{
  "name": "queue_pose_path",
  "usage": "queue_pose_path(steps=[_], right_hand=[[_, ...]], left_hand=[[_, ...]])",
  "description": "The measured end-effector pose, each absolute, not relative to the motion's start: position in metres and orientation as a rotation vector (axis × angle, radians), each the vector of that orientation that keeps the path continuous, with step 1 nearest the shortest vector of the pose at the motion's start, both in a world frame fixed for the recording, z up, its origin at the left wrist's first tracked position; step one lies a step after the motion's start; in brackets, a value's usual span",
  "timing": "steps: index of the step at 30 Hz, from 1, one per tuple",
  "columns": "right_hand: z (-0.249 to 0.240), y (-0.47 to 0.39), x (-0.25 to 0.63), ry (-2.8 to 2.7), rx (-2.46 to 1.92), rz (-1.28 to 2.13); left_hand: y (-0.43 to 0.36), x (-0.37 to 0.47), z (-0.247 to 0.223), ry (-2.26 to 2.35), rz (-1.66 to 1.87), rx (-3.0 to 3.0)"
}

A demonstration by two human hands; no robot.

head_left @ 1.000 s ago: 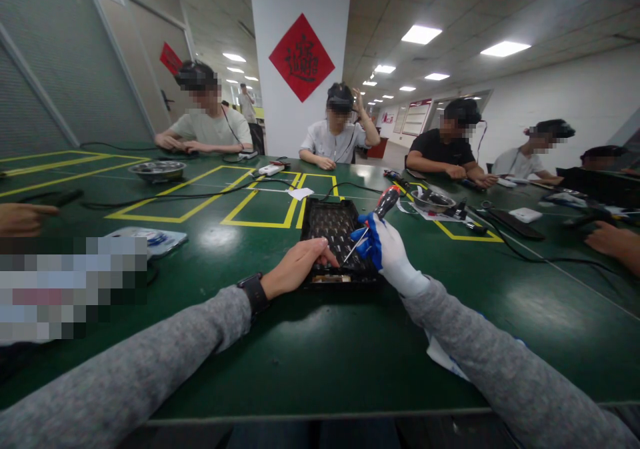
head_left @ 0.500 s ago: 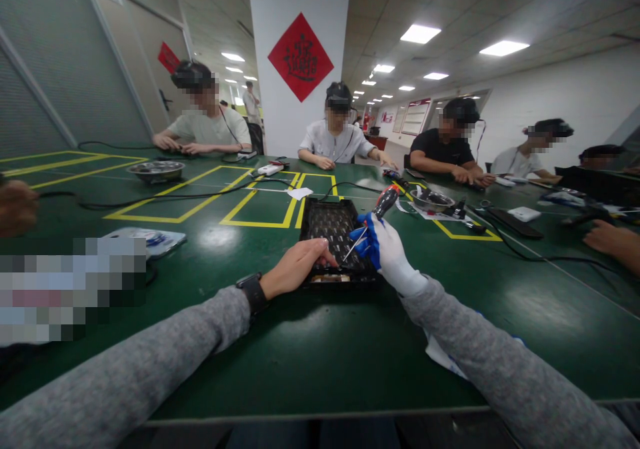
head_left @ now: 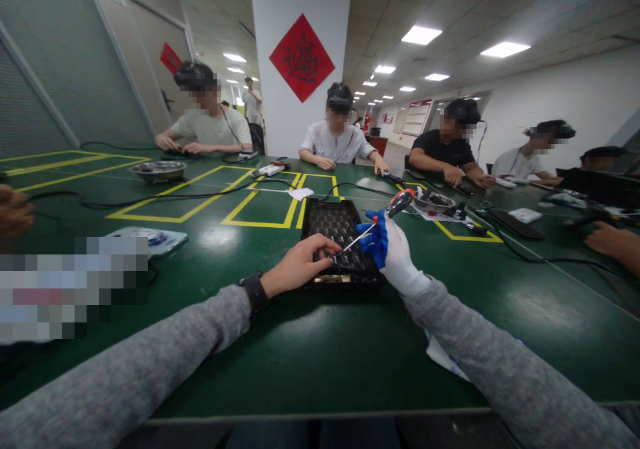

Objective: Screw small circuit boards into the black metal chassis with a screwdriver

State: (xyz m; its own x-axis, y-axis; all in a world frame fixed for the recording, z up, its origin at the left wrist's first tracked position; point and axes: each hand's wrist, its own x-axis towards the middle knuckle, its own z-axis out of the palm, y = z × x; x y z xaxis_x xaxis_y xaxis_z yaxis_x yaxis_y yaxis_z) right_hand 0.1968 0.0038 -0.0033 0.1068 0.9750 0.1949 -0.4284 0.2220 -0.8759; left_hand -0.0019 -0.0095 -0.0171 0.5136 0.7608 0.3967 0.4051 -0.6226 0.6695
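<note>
A shallow black casing, its inside covered in rows of small raised shapes, lies on the table before me. In my right hand, which wears a white glove with blue fingers, is a screwdriver with a red and black handle. Its metal shaft slants down to the left over the casing. My bare left hand rests at the casing's near left side, thumb and fingers drawn together by the screwdriver tip. Whatever these fingers pinch is too small to make out.
A metal bowl stands at the far left; another bowl sits right of the casing among parts. Black cables cross the green table. White paper lies behind the casing. Several people sit around the table.
The screwdriver handle has tipped lower and to the right, flattening its shaft. My left fingers have lifted slightly and moved close around the screwdriver tip.
</note>
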Motion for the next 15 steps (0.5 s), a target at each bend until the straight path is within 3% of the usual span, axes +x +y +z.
queue_pose_path(steps=[15], right_hand=[[0.0031,-0.0039,0.1932,-0.965,-0.717,1.153]], left_hand=[[-0.0061,-0.0021,-0.0187,0.936,0.940,2.266]])
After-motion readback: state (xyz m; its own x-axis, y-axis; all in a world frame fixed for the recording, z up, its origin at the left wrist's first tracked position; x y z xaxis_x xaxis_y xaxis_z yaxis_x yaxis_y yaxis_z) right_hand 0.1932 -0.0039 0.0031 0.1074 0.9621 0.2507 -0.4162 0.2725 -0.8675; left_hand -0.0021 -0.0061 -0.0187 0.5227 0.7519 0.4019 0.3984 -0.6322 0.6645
